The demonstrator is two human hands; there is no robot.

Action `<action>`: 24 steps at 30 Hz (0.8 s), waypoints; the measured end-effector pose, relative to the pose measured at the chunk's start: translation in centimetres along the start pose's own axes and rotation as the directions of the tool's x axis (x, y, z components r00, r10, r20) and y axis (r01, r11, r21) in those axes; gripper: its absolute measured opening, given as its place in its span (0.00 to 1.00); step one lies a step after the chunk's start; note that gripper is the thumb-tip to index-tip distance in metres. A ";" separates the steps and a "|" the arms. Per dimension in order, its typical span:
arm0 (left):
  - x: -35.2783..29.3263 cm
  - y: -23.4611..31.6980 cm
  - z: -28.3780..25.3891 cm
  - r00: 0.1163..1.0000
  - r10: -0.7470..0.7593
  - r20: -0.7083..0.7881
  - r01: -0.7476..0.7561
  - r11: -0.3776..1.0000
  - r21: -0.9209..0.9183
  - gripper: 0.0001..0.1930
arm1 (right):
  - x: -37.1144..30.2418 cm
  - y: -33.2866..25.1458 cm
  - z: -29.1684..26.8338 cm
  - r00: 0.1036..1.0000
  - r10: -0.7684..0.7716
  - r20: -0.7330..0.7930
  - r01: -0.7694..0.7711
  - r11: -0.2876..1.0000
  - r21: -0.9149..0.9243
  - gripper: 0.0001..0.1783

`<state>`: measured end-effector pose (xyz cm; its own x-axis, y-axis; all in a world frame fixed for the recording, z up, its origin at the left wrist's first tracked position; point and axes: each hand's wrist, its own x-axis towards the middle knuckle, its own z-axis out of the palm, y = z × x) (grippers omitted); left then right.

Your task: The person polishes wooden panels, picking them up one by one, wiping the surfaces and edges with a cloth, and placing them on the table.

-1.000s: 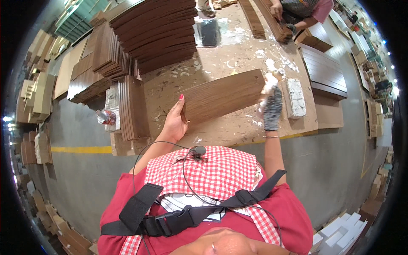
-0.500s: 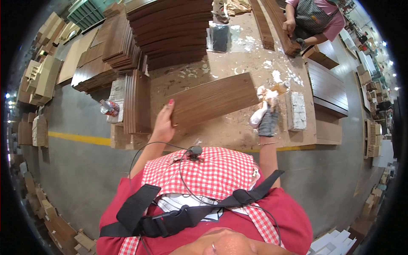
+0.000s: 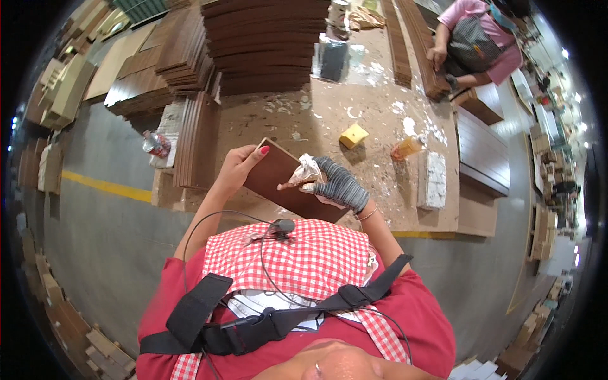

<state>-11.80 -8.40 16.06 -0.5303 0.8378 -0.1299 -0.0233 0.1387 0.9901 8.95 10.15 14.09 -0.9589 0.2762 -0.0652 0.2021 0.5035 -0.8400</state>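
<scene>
—Drawn in toward the checked apron (image 3: pixel 285 256) since half a second ago: the brown board (image 3: pixel 271 170), now slanting from upper left to lower right.

—And around it?

—Below, a brown surface (image 3: pixel 380 206) flecked with white. On it, a yellow sponge (image 3: pixel 353 135), a bottle of amber liquid (image 3: pixel 408 147) and, just beside that, a white block (image 3: pixel 432 179). Farther back, a tall stack of dark boards (image 3: pixel 259 44); at the left, a row of boards on edge (image 3: pixel 197 142). Past the edge, grey floor (image 3: pixel 111 234) with a yellow line (image 3: pixel 107 185); at upper right, a co-worker (image 3: pixel 475 47) with one bare hand on long boards (image 3: pixel 419 47).

—Board relative to the grip?

—Clamped at its upper-left end between thumb and fingers of the bare left hand (image 3: pixel 242 164). In the gloved right hand (image 3: pixel 339 183), closed around a white cloth (image 3: pixel 308 170), with cloth against the board's face. Touching the surface or held clear of it: impossible to tell.

—Other differences?

—Cloth beside the bottle earlier, over the board now. Bottle well apart from the glove now. Sponge in plain sight now. Grained face visible earlier, plainer reddish-brown face now.
</scene>
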 end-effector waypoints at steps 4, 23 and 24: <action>-0.1 0.3 -1.5 0.997 -0.046 0.062 0.045 0.999 0.018 0.20 | -0.3 0.6 1.1 0.990 -0.104 -0.093 0.121 0.971 0.205 0.22; -9.8 -8.1 2.2 0.804 -0.030 -0.594 0.117 0.987 0.109 0.23 | 0.5 9.9 8.3 0.971 0.110 -0.214 0.094 0.646 0.758 0.23; -10.3 -8.7 1.2 0.812 -0.070 -0.579 0.248 0.940 0.233 0.23 | 0.2 10.9 8.2 0.959 0.181 -0.218 0.126 0.414 0.902 0.26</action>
<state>-5.15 -17.61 8.68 -0.9199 0.3647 -0.1439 0.0441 0.4611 0.8863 9.32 8.99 0.55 -0.8396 0.5344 -0.0976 -0.2172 -0.4948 -0.8414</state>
